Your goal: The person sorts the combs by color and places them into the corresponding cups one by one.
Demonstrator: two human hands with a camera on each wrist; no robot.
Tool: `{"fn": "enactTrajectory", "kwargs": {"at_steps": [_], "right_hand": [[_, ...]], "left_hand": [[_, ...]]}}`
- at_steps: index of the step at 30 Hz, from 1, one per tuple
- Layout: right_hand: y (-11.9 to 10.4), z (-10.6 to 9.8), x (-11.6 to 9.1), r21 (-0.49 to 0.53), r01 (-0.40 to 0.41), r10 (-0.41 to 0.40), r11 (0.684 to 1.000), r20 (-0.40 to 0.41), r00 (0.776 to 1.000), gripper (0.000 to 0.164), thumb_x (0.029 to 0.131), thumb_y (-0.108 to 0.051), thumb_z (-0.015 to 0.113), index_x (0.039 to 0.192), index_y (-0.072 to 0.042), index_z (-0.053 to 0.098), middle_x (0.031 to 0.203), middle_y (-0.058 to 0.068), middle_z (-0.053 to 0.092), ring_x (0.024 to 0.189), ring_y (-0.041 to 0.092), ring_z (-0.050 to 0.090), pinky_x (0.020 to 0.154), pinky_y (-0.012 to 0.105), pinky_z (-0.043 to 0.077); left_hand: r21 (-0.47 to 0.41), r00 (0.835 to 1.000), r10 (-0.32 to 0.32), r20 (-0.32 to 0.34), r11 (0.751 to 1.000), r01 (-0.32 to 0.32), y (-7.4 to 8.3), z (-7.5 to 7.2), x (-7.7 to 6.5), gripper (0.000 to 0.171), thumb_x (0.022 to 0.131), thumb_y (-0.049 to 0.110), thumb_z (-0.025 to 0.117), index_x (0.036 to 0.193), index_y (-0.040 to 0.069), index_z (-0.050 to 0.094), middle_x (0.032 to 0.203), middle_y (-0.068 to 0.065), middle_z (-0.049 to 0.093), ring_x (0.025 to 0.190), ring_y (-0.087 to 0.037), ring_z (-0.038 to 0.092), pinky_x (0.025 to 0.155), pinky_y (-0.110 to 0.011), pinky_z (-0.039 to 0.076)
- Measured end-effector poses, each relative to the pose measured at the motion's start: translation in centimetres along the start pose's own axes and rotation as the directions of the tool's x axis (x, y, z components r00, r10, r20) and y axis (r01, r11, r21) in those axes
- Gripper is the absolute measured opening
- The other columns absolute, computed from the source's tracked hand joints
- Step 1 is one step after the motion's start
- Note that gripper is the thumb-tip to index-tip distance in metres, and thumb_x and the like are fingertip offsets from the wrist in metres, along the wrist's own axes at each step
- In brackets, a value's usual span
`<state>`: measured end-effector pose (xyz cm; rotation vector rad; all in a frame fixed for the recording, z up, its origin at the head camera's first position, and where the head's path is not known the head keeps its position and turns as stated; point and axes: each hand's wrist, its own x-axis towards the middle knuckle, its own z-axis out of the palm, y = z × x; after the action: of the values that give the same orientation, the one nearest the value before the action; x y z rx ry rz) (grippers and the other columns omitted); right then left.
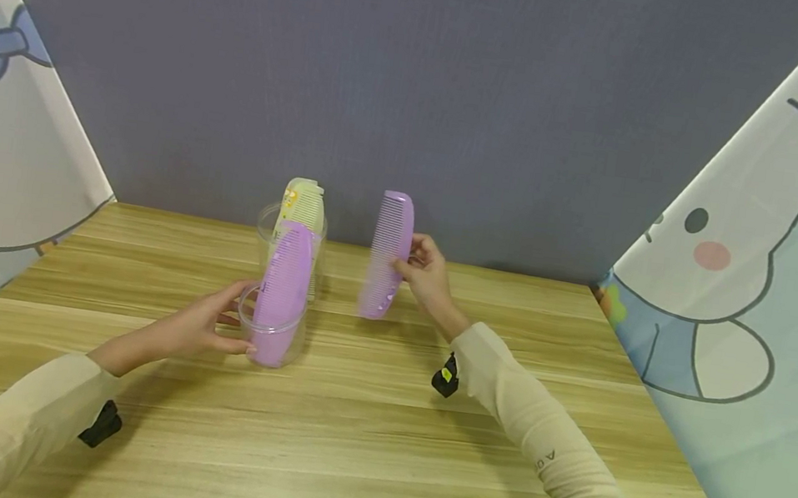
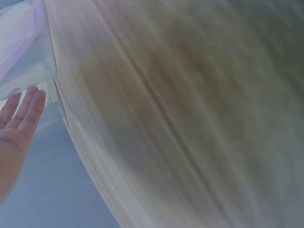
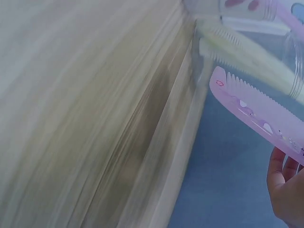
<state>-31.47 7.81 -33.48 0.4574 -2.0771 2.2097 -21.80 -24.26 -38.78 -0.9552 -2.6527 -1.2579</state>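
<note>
My right hand point(image 1: 433, 279) pinches a purple comb point(image 1: 396, 240) by its spine and holds it upright. Its teeth face left, and small white shapes mark its lower spine in the right wrist view. On the left, my left hand point(image 1: 211, 323) holds the side of a clear plastic cup point(image 1: 294, 343), thumb at the front and fingers behind. Another purple comb point(image 1: 285, 276) stands tilted in that cup. Just behind is a second clear cup point(image 1: 267, 223) with pale yellow combs point(image 1: 307, 201) in it, partly hidden by the purple comb.
The wood-grain table point(image 1: 311, 456) ends at a dark grey panel point(image 1: 418, 100) at the back. Cartoon-printed sheets point(image 1: 748, 244) slope along both sides. A small black device sits under each sleeve near the wrist.
</note>
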Motion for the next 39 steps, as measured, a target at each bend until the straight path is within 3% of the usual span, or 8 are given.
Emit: {"fn": "enactTrajectory", "kwargs": {"at_steps": [5,18,27,34,39], "right_hand": [[-0.8,1.0,-0.5,0.022,0.012,-0.012,1.000,0.035,0.999,0.037,0.078,0.016,0.056,0.113,0.008,0.045,0.109,0.023,0.057,0.080,0.009,0.059,0.070,0.023,0.054],[-3.4,3.2,-1.5,0.098,0.051,-0.061,0.994,0.106,0.993,0.038,0.080,0.013,0.057,0.116,0.006,0.045,0.116,0.027,0.054,0.087,0.012,0.059,0.080,0.029,0.055],[-4.9,4.3,-1.8,0.153,0.102,-0.126,0.983,0.157,0.979,0.037,0.080,0.013,0.056,0.114,0.007,0.044,0.109,0.017,0.058,0.088,0.011,0.060,0.080,0.026,0.053],[-5.8,6.0,-1.9,0.178,0.095,-0.122,0.979,0.145,0.982,0.036,0.080,0.015,0.056,0.113,0.008,0.043,0.112,0.023,0.055,0.085,0.010,0.059,0.076,0.023,0.053],[-5.7,7.1,-2.0,0.180,0.122,-0.148,0.976,0.138,0.979,0.032,0.081,0.014,0.057,0.110,0.007,0.045,0.107,0.016,0.057,0.084,0.009,0.057,0.076,0.022,0.052]], "left_hand": [[0.001,1.000,0.002,-0.002,1.000,-0.002,0.0,0.0,0.0,0.078,0.074,0.015,0.077,0.134,-0.002,0.030,0.125,-0.025,0.047,0.100,-0.037,0.058,0.079,-0.036,0.056],[-0.007,1.000,-0.021,0.009,1.000,0.021,0.0,0.0,0.0,0.079,0.074,0.018,0.076,0.135,-0.001,0.029,0.127,-0.024,0.046,0.102,-0.037,0.057,0.081,-0.038,0.055],[0.002,1.000,-0.021,0.004,1.000,0.021,0.0,0.0,0.0,0.079,0.074,0.018,0.076,0.135,-0.001,0.030,0.127,-0.023,0.046,0.101,-0.035,0.058,0.080,-0.037,0.056],[0.002,1.000,0.013,-0.009,1.000,-0.013,0.2,-0.1,0.0,0.080,0.072,0.013,0.078,0.134,-0.003,0.031,0.124,-0.023,0.048,0.099,-0.015,0.058,0.078,-0.034,0.056],[0.004,1.000,0.008,-0.004,1.000,-0.008,0.2,-0.1,0.0,0.080,0.072,0.013,0.078,0.134,-0.003,0.031,0.125,-0.023,0.048,0.099,-0.020,0.059,0.078,-0.035,0.056]]}}
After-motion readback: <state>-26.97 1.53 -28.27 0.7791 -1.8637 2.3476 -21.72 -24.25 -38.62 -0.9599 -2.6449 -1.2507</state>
